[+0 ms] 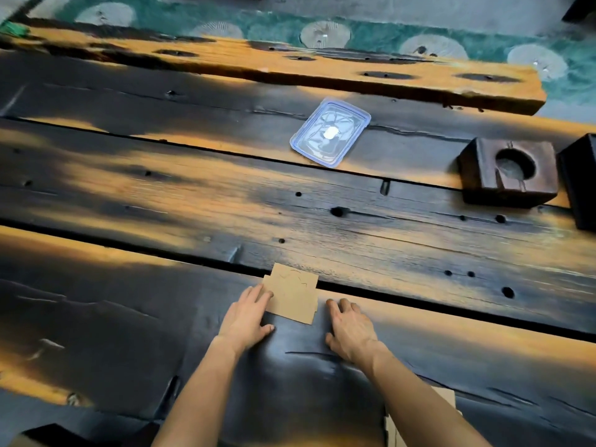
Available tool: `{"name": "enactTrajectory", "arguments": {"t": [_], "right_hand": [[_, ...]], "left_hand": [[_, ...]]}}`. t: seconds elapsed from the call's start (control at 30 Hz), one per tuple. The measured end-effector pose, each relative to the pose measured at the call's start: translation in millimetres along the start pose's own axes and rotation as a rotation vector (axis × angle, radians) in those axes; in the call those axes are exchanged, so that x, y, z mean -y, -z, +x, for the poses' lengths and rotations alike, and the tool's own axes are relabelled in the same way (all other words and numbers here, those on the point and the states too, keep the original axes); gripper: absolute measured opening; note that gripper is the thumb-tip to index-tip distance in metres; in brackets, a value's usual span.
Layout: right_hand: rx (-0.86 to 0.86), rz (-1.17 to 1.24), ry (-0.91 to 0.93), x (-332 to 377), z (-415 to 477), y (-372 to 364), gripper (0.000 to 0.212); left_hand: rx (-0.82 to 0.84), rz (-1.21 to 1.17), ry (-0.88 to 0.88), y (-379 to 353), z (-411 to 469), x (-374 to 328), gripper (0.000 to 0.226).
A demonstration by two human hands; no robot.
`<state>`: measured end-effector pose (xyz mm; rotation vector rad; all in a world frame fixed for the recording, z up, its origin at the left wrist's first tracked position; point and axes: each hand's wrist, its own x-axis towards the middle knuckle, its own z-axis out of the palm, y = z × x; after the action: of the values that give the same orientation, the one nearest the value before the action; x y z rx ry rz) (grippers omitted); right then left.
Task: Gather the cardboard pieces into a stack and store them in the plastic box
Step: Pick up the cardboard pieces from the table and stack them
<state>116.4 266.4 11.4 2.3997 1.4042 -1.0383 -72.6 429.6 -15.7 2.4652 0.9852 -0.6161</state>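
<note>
A loose stack of tan cardboard pieces [293, 295] lies on the dark wooden table near me, its layers slightly offset. My left hand [246, 317] rests flat on the table with its fingertips on the stack's left edge. My right hand [350, 329] lies flat just right of the stack, fingers near its right edge, holding nothing. The clear plastic box [330, 132] with a blue rim sits farther back, closed with its lid on. More cardboard [419, 414] shows under my right forearm at the bottom.
Two dark wooden blocks stand at the right, one [508, 171] with a round hole, the other [580, 182] cut by the frame edge. A raised wooden beam [290, 64] runs along the table's far side. Gaps run between the table planks.
</note>
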Motion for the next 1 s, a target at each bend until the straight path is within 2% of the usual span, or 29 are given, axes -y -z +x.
{"name": "enactTrajectory", "arguments": {"t": [0.1, 0.33, 0.63, 0.83, 1.0], "right_hand": [[-0.006, -0.007, 0.006, 9, 15, 7, 0.072], [0.017, -0.046, -0.003, 25, 55, 16, 0.101], [-0.035, -0.049, -0.033, 41, 79, 10, 0.109], [-0.021, -0.048, -0.032, 37, 77, 0, 0.124], [-0.012, -0.041, -0.007, 37, 75, -1, 0.121]], "left_hand": [[0.024, 0.016, -0.025, 5, 16, 4, 0.077], [0.081, 0.085, -0.088, 19, 57, 14, 0.082], [0.081, 0.179, -0.239, 28, 77, 26, 0.083], [0.041, 0.195, -0.278, 24, 72, 31, 0.076], [0.047, 0.226, -0.297, 18, 68, 33, 0.081]]}}
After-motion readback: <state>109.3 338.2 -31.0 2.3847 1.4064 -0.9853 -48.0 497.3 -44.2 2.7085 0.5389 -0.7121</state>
